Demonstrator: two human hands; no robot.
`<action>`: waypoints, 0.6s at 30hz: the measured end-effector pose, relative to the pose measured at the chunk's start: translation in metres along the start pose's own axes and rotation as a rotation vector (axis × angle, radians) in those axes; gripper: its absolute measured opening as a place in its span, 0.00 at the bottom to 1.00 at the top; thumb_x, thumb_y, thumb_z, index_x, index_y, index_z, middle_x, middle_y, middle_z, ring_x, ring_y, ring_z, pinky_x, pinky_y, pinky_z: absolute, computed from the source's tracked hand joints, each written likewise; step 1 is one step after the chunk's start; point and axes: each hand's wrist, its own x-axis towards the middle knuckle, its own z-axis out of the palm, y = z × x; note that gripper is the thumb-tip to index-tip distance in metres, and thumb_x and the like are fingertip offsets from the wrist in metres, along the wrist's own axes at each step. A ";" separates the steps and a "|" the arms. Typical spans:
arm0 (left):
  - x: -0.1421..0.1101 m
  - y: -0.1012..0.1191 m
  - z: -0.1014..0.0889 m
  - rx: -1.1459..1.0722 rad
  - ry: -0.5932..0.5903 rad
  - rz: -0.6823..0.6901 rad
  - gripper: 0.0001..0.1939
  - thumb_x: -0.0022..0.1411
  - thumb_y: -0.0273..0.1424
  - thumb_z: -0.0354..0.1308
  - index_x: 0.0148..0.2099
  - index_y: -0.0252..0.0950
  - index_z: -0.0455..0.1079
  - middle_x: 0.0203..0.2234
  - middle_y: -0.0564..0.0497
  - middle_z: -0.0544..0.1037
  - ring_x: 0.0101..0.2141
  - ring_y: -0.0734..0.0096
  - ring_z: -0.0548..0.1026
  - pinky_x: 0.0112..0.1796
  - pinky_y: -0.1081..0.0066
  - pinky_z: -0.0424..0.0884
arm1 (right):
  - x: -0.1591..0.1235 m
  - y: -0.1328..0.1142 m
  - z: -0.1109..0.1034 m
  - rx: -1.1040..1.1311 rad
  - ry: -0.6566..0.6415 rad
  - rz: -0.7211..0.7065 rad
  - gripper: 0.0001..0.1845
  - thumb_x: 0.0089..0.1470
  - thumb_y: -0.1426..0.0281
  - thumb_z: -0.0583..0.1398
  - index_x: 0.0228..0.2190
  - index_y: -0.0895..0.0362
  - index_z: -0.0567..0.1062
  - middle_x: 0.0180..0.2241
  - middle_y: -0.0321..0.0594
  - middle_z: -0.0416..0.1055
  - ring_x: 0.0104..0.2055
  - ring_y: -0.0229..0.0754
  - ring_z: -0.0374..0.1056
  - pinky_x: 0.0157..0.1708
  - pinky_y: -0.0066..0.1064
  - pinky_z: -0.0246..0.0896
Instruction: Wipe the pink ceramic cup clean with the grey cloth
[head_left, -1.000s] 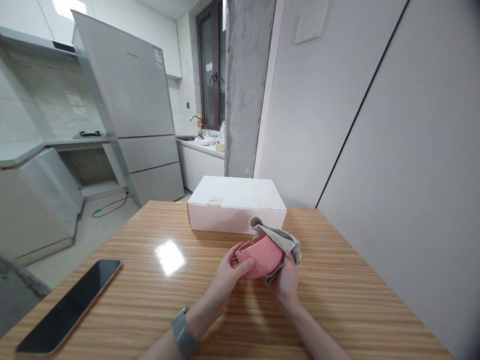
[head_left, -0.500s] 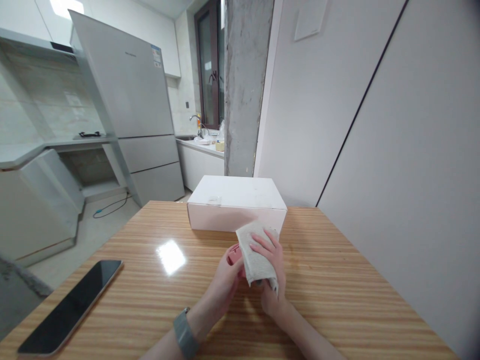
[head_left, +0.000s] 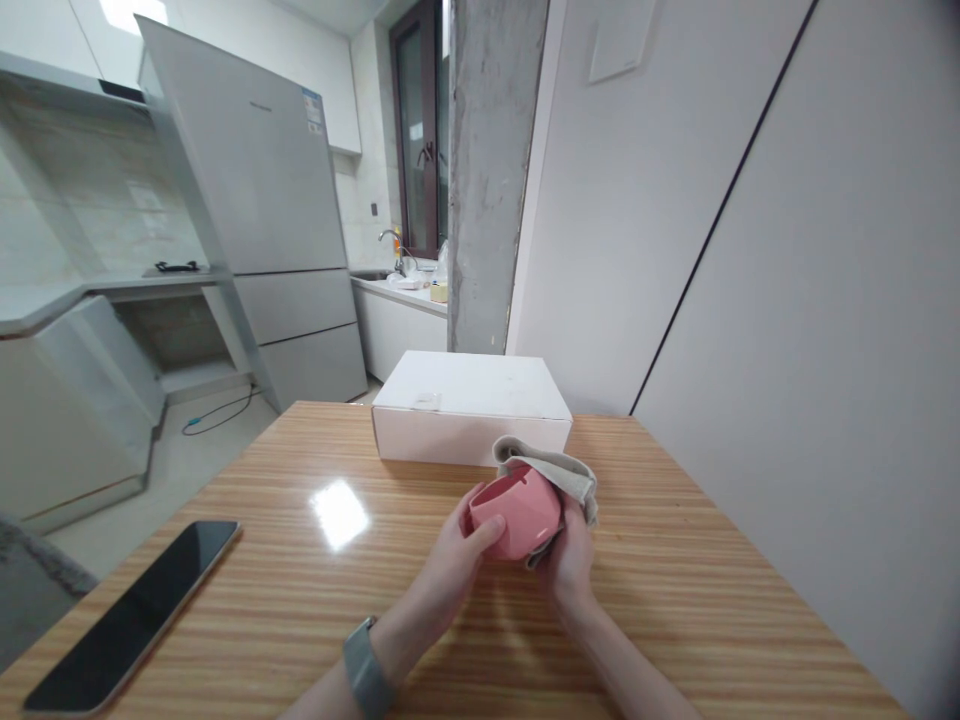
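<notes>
A pink, faceted, hollow container point(head_left: 521, 515) is held tilted over the table, its opening facing up and to the left. My left hand point(head_left: 457, 545) grips its left rim, the thumb on the outer wall and the fingers behind. On the right, my right hand point(head_left: 570, 555) is closed around a folded grey-beige cloth point(head_left: 559, 470), which presses against the container's right side and back. Most of my right fingers are hidden behind the cloth and container. A grey band point(head_left: 367, 668) circles my left wrist.
A white box point(head_left: 472, 405) stands behind my hands on the wood-grain table point(head_left: 300, 610). At the left edge lies a black phone point(head_left: 139, 615). Beyond are a fridge point(head_left: 262, 200), a sink counter point(head_left: 405, 300) and a pale wall on the right.
The cloth has moved from the container's front to its right side and back, uncovering the pink wall. My right hand has shifted slightly right and turned.
</notes>
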 end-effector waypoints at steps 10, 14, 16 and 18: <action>0.002 -0.001 -0.001 0.094 0.136 0.115 0.29 0.49 0.32 0.68 0.54 0.34 0.67 0.51 0.40 0.73 0.52 0.54 0.69 0.53 0.59 0.63 | -0.015 0.012 -0.008 -0.123 -0.031 -0.085 0.19 0.53 0.57 0.57 0.41 0.54 0.76 0.38 0.39 0.76 0.42 0.45 0.71 0.45 0.39 0.66; -0.003 0.008 0.005 -0.037 0.142 0.106 0.26 0.52 0.36 0.65 0.53 0.36 0.68 0.52 0.42 0.73 0.54 0.53 0.68 0.54 0.59 0.62 | -0.025 0.006 -0.009 -0.388 -0.435 -0.458 0.30 0.56 0.49 0.51 0.55 0.51 0.67 0.59 0.44 0.60 0.63 0.55 0.50 0.60 0.53 0.45; -0.006 0.012 0.008 -0.100 0.087 0.059 0.25 0.55 0.38 0.62 0.55 0.39 0.68 0.54 0.45 0.71 0.56 0.54 0.66 0.55 0.60 0.61 | -0.028 0.005 -0.010 -0.495 -0.537 -0.619 0.32 0.59 0.48 0.45 0.59 0.48 0.59 0.65 0.40 0.48 0.67 0.55 0.36 0.62 0.58 0.33; -0.009 0.013 0.009 -0.143 0.004 0.014 0.26 0.58 0.41 0.58 0.58 0.42 0.65 0.56 0.47 0.69 0.58 0.55 0.63 0.56 0.59 0.59 | -0.027 0.007 -0.013 -0.582 -0.591 -0.717 0.30 0.61 0.51 0.42 0.61 0.48 0.54 0.66 0.38 0.43 0.68 0.55 0.30 0.61 0.61 0.29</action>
